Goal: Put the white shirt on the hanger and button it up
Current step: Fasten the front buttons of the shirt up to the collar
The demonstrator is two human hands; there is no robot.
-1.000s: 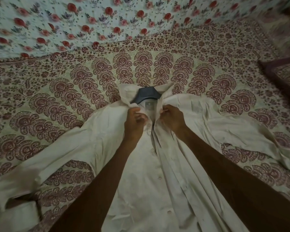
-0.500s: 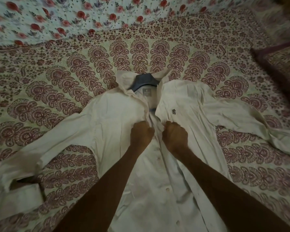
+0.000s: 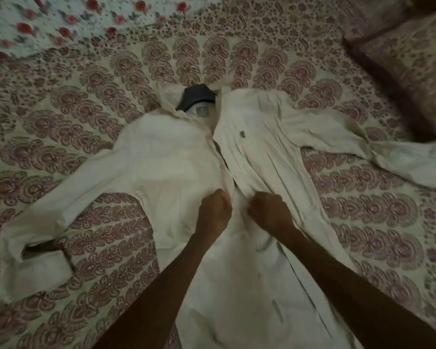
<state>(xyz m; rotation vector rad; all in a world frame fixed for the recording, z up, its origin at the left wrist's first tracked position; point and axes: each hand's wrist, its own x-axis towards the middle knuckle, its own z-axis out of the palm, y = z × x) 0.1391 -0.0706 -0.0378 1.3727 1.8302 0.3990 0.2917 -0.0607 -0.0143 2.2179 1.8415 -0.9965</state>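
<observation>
Shirt (image 3: 166, 157) flat on patterned bedspread (image 3: 86, 102), collar far, sleeves spread left and right; dark hanger (image 3: 198, 98) inside collar; left hand (image 3: 215, 206) and right hand (image 3: 268, 209) each in closed grip on placket edges mid-chest, nearer than hanger.

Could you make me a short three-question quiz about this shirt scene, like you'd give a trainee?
1. True or false: the dark hanger already sits inside the collar of the white shirt.
2. Where are the left hand and right hand?
A. on the sleeves
B. at the front opening, mid-chest
C. on the pillow
3. Fill in: the small dark logo is on the chest panel on the picture's ____ side.

Key
1. True.
2. B; each hand is closed on one front edge.
3. Right.
</observation>
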